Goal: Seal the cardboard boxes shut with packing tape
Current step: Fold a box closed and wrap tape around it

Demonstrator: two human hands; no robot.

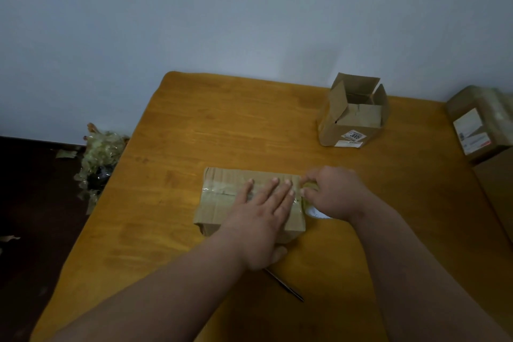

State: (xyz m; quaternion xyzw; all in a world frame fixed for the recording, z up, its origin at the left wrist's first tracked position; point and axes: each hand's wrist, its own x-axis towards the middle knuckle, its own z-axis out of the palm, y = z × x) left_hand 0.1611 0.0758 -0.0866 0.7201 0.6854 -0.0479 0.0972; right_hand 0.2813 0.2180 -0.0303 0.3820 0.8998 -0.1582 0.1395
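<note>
Cardboard box point(222, 203) half hidden under hands; tape roll point(309, 193) mostly covered.

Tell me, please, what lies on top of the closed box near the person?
The left hand lies flat on the closed box, over a strip of clear tape. The hand hides the tape's right part.

Wooden worktop point(222, 119) under everything. Thin dark tool point(286, 284), maybe a pen or blade, lies on it just behind the fingers, nearer the viewer. Crumpled clear plastic scraps point(101, 158) on dark floor point(33, 189), well left of fingers. Pale wall point(222, 8) beyond.
</note>
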